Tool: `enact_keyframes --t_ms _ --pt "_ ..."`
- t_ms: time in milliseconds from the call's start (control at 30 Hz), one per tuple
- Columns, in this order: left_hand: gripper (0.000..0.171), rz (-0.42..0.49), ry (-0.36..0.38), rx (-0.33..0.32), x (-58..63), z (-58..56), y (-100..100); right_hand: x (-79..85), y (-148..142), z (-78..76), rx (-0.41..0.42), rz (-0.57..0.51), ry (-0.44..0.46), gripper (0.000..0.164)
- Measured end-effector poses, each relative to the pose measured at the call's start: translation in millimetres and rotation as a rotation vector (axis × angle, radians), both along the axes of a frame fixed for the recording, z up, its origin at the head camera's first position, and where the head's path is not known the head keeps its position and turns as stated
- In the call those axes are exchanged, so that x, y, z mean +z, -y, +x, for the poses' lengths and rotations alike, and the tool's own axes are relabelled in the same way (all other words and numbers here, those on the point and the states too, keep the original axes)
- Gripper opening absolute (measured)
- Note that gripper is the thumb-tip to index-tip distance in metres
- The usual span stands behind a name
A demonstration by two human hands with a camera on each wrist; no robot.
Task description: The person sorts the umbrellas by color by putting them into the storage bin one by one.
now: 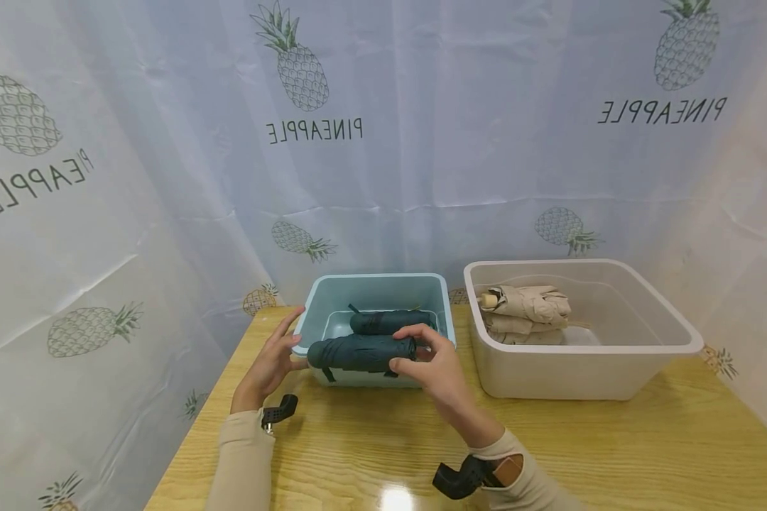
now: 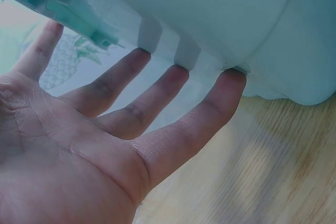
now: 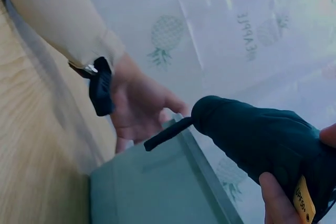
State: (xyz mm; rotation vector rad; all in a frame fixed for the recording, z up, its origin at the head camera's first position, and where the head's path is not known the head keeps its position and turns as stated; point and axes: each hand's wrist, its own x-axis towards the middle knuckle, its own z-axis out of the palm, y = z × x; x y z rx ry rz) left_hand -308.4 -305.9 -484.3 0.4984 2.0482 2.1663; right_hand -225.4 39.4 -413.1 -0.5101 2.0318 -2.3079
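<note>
My right hand pinches one end of a dark teal folded umbrella, held level over the front rim of a light blue bin. A strap dangles from its far end in the right wrist view, and a yellow tag shows near my fingers. Inside the bin lies a second dark folded umbrella. At the bin's left end, my left hand touches the outside with spread, fairly straight fingers; the left wrist view shows fingertips against the wall under the rim.
To the right stands a larger white bin with beige folded umbrellas stacked at its left side. Both bins are on a wooden table. A pineapple-print curtain hangs behind and on both sides.
</note>
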Motion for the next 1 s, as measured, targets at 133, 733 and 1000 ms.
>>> enact_keyframes --t_ms 133,733,1000 --pt "0.065 -0.002 0.002 0.009 0.5 0.5 -0.4 7.0 -12.1 -7.4 0.037 -0.053 0.035 0.039" --pt "0.065 0.0 0.008 0.015 0.2 -0.3 -1.6 17.7 -35.1 -22.1 0.013 -0.084 0.107 0.034" --pt "0.065 -0.001 0.005 0.02 0.4 0.5 -0.8 30.3 -29.3 -39.7 0.008 -0.074 0.1 0.041"
